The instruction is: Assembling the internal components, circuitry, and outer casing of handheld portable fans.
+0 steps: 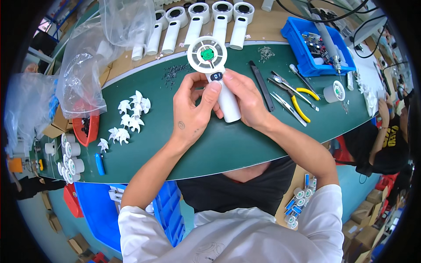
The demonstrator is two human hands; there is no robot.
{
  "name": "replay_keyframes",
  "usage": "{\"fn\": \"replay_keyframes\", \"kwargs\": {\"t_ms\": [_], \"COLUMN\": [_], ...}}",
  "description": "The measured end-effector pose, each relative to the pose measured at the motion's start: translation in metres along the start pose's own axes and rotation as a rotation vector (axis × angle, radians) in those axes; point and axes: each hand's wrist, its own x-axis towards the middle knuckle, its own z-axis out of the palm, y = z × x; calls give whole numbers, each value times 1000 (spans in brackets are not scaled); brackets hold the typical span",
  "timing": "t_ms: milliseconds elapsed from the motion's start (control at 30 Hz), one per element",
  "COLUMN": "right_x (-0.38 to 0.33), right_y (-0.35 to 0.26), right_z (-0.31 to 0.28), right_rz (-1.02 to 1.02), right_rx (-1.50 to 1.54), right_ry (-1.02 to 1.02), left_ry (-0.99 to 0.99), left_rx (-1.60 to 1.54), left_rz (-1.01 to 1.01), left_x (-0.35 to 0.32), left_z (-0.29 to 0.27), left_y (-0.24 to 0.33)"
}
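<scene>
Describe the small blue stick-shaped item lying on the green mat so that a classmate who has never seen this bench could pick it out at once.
Start at the long green mat and go to its near-left end, left of the person's left hand. Below the pile of white fan blades and right of the cluster of white cylinders lies a short blue stick. It is the only blue thing on that stretch of mat.

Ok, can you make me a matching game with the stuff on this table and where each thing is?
Things:
1. handheld fan
2. white fan blades
3. yellow-handled pliers
4. blue bin

Places:
A. far right corner, full of parts
B. held in both hands
C. loose pile left of the hands
D. lying right of the hands

Pairs: 1-B, 2-C, 3-D, 4-A
</scene>
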Motion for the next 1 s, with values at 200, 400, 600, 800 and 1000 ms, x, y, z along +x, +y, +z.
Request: {"fn": "replay_keyframes", "kwargs": {"t_ms": [200, 400, 600, 800, 1000], "right_x": [-4, -12, -45, -109, -112], "right_y": [-2, -15, -31, -52, -45], "right_z": [10, 14, 10, -85, -112], "right_rz": [-26, -22, -244, -239, -263], "right_rx": [-85, -273, -889, -1621, -1736], "right_ry": [93, 119, 294, 759, 574], "left_ry": [18, -52, -8, -131, -102], "left_rx": [-32, -103, -295, -430, -532], "left_rz": [-47, -88, -112, -117, -77], "left_x": [1, 1, 1, -24, -72], "left_z": [6, -1, -7, -7, 9], "left_y": [5, -3, 10, 23, 10]}}
